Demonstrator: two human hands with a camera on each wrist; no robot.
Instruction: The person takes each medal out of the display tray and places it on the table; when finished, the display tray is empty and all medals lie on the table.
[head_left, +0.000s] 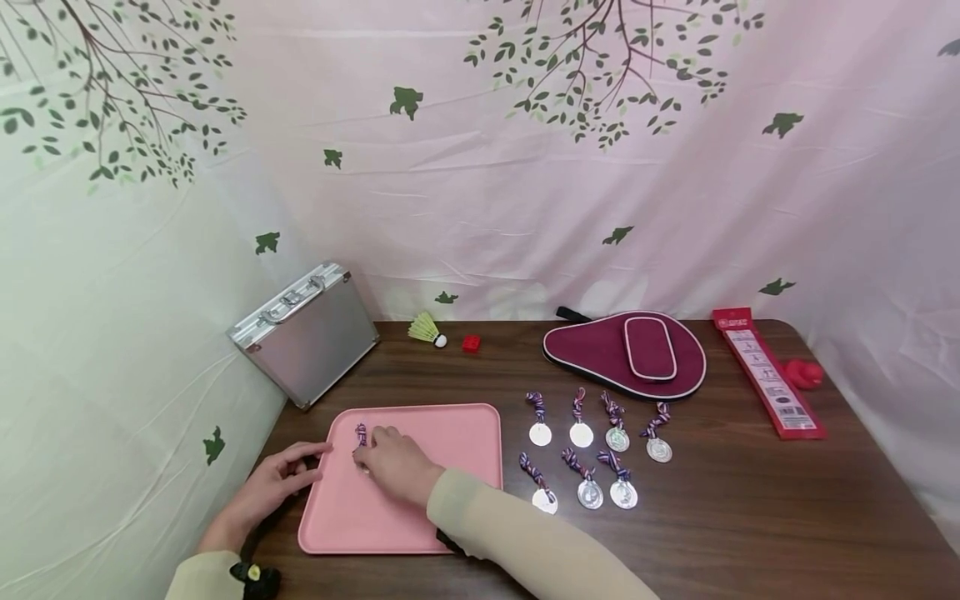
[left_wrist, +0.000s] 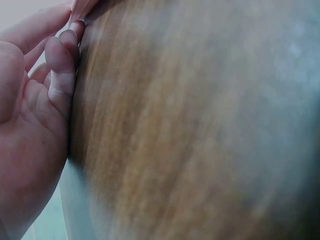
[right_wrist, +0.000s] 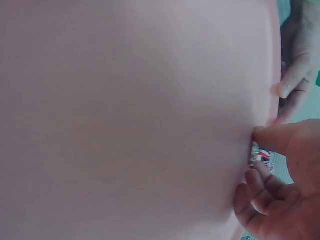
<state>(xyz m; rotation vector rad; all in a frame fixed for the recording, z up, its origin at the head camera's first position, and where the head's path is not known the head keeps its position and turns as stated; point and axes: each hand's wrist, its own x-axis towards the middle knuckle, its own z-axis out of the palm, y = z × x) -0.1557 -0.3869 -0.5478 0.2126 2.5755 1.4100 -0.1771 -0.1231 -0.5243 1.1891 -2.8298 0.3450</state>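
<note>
A pink tray (head_left: 401, 525) lies at the left of the dark wooden table. My right hand (head_left: 401, 467) is over its upper left part, pinching a silvery medal (right_wrist: 255, 152) against the tray between thumb and fingers. The medal's bundled striped ribbon (head_left: 362, 433) sticks out beyond the fingertips, and most of the disc is hidden. At the tray's left edge, my left hand (head_left: 273, 490) grips the rim with thumb and fingers. Several more medals (head_left: 590, 493) with bundled ribbons lie in two rows just right of the tray.
Behind the tray stand a silver case (head_left: 315, 333), a yellow shuttlecock (head_left: 426, 329) and a small red block (head_left: 471, 343). A maroon paddle case (head_left: 600, 346) lies behind the medals. Farther right are a red-and-white package (head_left: 768, 375) and a red object (head_left: 804, 373). Printed cloth (head_left: 480, 208) hangs around the table.
</note>
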